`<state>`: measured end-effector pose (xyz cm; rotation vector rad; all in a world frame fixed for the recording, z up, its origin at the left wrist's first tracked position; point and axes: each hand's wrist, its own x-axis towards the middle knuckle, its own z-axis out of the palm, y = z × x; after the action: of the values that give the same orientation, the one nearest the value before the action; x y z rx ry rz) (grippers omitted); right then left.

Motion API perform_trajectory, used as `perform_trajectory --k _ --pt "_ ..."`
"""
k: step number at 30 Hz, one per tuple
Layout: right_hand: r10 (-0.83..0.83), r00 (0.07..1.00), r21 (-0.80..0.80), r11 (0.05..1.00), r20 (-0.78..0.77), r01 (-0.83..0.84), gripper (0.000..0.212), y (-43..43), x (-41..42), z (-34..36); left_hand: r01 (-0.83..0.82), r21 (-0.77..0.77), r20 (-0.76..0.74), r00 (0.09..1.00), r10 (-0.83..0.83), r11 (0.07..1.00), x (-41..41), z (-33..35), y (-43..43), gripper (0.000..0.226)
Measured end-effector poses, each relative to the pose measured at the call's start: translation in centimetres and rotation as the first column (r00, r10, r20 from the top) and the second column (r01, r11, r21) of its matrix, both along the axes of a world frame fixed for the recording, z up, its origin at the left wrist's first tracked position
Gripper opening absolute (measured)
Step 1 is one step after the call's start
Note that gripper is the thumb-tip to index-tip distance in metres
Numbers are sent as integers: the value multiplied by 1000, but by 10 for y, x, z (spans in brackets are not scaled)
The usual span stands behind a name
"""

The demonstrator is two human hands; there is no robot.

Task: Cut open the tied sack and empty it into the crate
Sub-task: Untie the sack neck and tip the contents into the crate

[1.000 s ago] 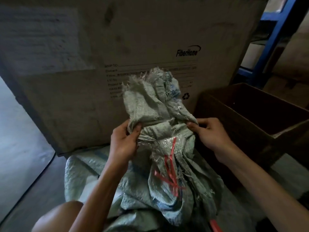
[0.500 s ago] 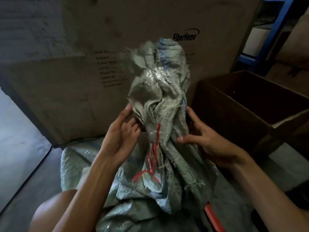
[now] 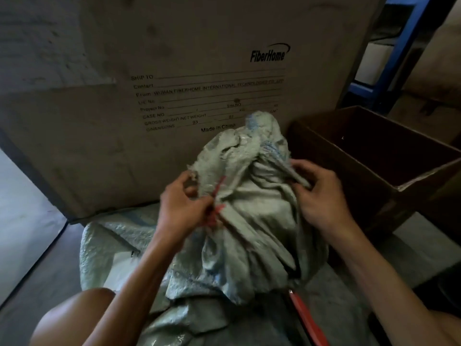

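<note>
Two hands are busy at the neck of the sack [image 3: 249, 221], which stands on the floor in the middle of the view, just in front of a big printed cardboard box [image 3: 99, 121]. On the left side, the left hand [image 3: 184, 208] has its fingers curled and pinches the red tie [image 3: 219, 208] at the gathered neck. Further right, the right hand [image 3: 321, 196] grips a fold of the woven fabric near the top, with thumb and fingers closed on it. Lower and to the right, a red-handled tool [image 3: 306, 318] lies partly under the sack. I cannot tell if it is a knife or scissors, and no hand holds it. At the far right the brown crate [image 3: 361, 196] stands open just beside the sack, and nothing from the sack shows inside it. In my judgement the task is at an early stage: the neck looks still bunched and tied, and the picture is too blurred to show any cut. The cutting, the lifting and the pouring into the crate all seem to remain.
</note>
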<state>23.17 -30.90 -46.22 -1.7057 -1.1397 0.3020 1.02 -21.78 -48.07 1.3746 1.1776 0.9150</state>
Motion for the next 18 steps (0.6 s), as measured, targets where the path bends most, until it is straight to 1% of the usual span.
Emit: perform_trajectory --k 1,3,5,6,7,8,9,10,11,12,13,15,16,17,18 --pt "-41 999 20 999 -30 42 44 -3 11 6 -72 16 -8 997 73 997 -9 0 9 49" --pt "-57 985 29 998 -165 63 41 -11 26 17 -148 -40 51 987 150 988 -24 5 20 47" --pt "-13 979 -17 1000 -204 10 40 -18 25 21 -84 -47 84 993 88 995 -27 8 18 43" --pt "10 972 -62 998 -235 -26 39 -21 21 23 -17 -45 93 995 21 999 -25 9 15 44" --pt "36 953 -114 991 -301 -74 36 -22 17 23 60 -70 121 991 -51 996 -22 10 11 47" --pt "54 909 -158 979 -413 -130 29 -23 11 26 143 -105 178 976 -123 984 -18 9 8 51" --pt "73 832 -182 962 -551 -205 18 -25 6 29 224 -132 233 954 -189 966 -15 6 5 56" --pt "70 747 -200 943 -662 -266 12 -25 3 31 295 -139 271 930 -250 945 -13 3 4 62" --pt "70 668 -207 922 -741 -327 18 -26 -1 33 359 -148 281 909 -309 921 -11 1 3 70" --pt "57 612 -215 907 -789 -362 26 -25 -3 31 416 -163 266 892 -366 895 -8 0 3 76" --pt "36 573 -219 903 -819 -370 36 -23 -5 29 474 -182 251 869 -426 861 -5 1 0 75" --pt "-26 541 -222 928 -841 -300 56 -17 -8 18 483 -259 158 876 -457 837 1 5 -5 56" --pt "-50 573 -216 950 -818 -226 58 -14 -9 13 431 -259 26 898 -440 865 2 11 -9 59" --pt "-57 634 -198 968 -771 -154 58 -11 -11 8 352 -189 -198 901 -387 917 3 11 -11 74" --pt "-43 709 -171 979 -704 -110 55 -9 -13 4 261 -58 -444 858 -259 963 2 9 -14 85"
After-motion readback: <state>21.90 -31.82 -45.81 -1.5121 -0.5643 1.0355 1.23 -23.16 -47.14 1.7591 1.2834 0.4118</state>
